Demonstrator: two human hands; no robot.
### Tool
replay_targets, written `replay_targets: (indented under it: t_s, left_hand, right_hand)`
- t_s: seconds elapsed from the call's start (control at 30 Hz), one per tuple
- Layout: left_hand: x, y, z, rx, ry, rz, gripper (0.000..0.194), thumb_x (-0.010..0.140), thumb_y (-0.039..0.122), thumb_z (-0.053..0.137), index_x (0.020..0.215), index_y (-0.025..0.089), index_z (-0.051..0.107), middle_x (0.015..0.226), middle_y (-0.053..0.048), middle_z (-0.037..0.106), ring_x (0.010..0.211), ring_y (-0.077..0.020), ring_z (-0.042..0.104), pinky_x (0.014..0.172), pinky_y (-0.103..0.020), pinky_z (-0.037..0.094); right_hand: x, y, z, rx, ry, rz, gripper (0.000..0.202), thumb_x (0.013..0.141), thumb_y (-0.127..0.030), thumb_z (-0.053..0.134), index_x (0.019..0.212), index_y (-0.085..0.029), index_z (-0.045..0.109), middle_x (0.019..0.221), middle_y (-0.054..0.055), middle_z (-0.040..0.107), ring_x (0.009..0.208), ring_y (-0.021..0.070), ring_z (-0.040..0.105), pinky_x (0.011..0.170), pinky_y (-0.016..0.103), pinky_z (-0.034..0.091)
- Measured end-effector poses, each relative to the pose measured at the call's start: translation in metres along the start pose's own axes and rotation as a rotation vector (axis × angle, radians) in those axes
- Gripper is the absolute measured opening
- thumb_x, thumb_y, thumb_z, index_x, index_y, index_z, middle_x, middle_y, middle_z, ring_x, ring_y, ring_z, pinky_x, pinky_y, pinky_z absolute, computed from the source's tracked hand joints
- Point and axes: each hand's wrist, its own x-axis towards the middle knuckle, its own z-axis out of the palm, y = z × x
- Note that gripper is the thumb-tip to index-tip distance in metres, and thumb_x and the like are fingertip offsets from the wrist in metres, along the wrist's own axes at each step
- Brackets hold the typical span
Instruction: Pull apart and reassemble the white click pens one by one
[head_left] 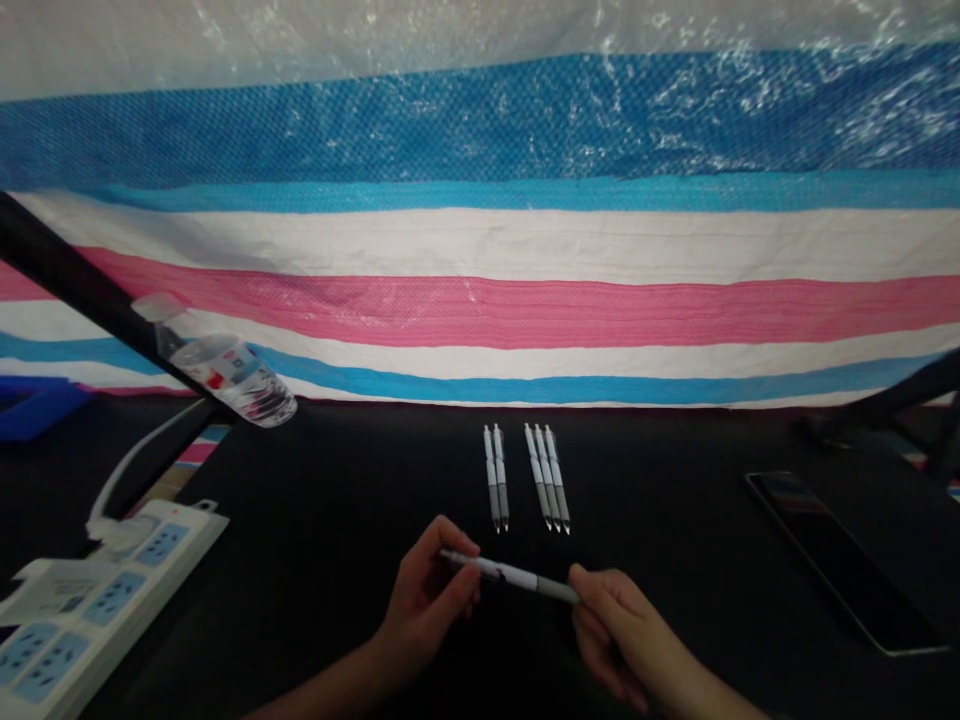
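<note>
A white pen with a grey grip (517,576) is held level between my two hands, above the near part of the black table (315,560). My left hand (431,595) pinches its clicker end between thumb and fingers. At the grey tip end, my right hand (611,625) is closed on it, hiding the point. Just beyond my hands lie two similar pens (496,480) side by side. To their right, a group of three more pens (547,480) rests in a row, tips toward me.
A white power strip (112,600) with a plugged-in cable sits at the left. Behind it a clear water bottle (232,370) stands near a black bar (82,280). A black phone (840,560) lies at the right. Striped sheeting (480,310) hangs at the back.
</note>
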Motion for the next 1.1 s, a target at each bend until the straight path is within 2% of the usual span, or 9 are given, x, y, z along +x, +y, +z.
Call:
replay_targets:
  t_s: [0.1,0.17,0.27,0.37,0.5,0.57,0.7,0.9,1.1]
  left_hand:
    - [0.003,0.000,-0.002,0.006,-0.020,0.038,0.023,0.094,0.040,0.070,0.099,0.020,0.060,0.070,0.002,0.062,0.056,-0.0106,0.055,0.052,-0.020,0.043]
    - [0.006,0.001,0.000,-0.042,-0.029,0.021,0.023,0.093,0.038,0.072,0.105,0.022,0.060,0.072,0.003,0.060,0.057,-0.0101,0.054,0.053,-0.020,0.043]
    - [0.011,0.005,0.005,-0.125,-0.078,-0.038,0.025,0.091,0.037,0.075,0.108,0.021,0.066,0.076,0.003,0.058,0.061,-0.0098,0.054,0.057,-0.020,0.044]
    - [0.015,0.006,0.011,-0.184,-0.116,-0.008,0.022,0.090,0.038,0.076,0.095,0.017,0.073,0.085,-0.003,0.061,0.074,-0.0136,0.059,0.066,-0.024,0.048]
    - [0.021,0.006,0.013,-0.284,-0.062,-0.067,0.025,0.090,0.038,0.076,0.105,0.018,0.074,0.091,-0.006,0.070,0.087,-0.0213,0.069,0.079,-0.032,0.054]
    - [0.024,0.009,0.012,-0.283,-0.018,-0.093,0.035,0.089,0.036,0.078,0.119,0.020,0.069,0.089,-0.004,0.070,0.081,-0.0203,0.071,0.076,-0.032,0.056]
    - [0.027,0.016,0.011,-0.213,0.037,-0.076,0.068,0.086,0.033,0.081,0.144,0.030,0.045,0.088,0.000,0.071,0.070,-0.0172,0.072,0.067,-0.029,0.057]
    - [0.028,0.019,0.013,-0.154,0.034,-0.109,0.052,0.083,0.033,0.083,0.127,0.025,0.055,0.082,0.001,0.072,0.065,-0.0164,0.072,0.063,-0.028,0.057]
    - [0.029,0.022,0.014,-0.171,0.075,-0.114,0.061,0.084,0.033,0.082,0.134,0.025,0.049,0.084,0.001,0.072,0.068,-0.0167,0.072,0.066,-0.029,0.058]
  right_hand:
    - [0.000,-0.002,0.000,0.064,-0.011,0.051,0.072,0.079,-0.091,0.046,0.053,-0.025,0.036,0.033,-0.008,0.041,0.023,0.0030,0.022,0.025,0.017,0.010]
    - [-0.001,-0.001,0.001,0.053,0.014,0.041,0.072,0.078,-0.092,0.045,0.055,-0.024,0.038,0.035,-0.007,0.043,0.024,0.0034,0.024,0.026,0.016,0.013]
    - [-0.002,0.003,0.005,-0.072,0.050,-0.064,0.073,0.081,-0.091,0.043,0.060,-0.021,0.047,0.043,-0.004,0.049,0.030,0.0047,0.034,0.031,0.016,0.023]
    - [-0.004,0.005,0.009,-0.225,0.057,-0.179,0.073,0.089,-0.086,0.040,0.067,-0.018,0.056,0.050,-0.002,0.053,0.037,0.0069,0.042,0.037,0.018,0.027]
    - [-0.006,0.006,0.011,-0.346,0.044,-0.252,0.069,0.097,-0.077,0.037,0.087,-0.015,0.066,0.055,-0.002,0.057,0.041,0.0084,0.045,0.040,0.019,0.031]
    - [-0.007,0.005,0.011,-0.370,0.030,-0.270,0.065,0.101,-0.072,0.036,0.100,-0.015,0.067,0.057,-0.002,0.059,0.042,0.0088,0.047,0.042,0.019,0.033]
    - [-0.009,0.006,0.010,-0.393,0.058,-0.287,0.058,0.103,-0.066,0.037,0.113,-0.016,0.066,0.060,-0.002,0.062,0.044,0.0100,0.052,0.044,0.020,0.037]
    - [-0.009,0.006,0.011,-0.415,0.052,-0.278,0.061,0.102,-0.068,0.037,0.114,-0.016,0.066,0.060,-0.002,0.061,0.044,0.0101,0.051,0.044,0.020,0.036]
    - [-0.009,0.005,0.011,-0.459,0.054,-0.289,0.057,0.104,-0.064,0.037,0.114,-0.017,0.067,0.061,-0.002,0.063,0.045,0.0099,0.051,0.045,0.020,0.036]
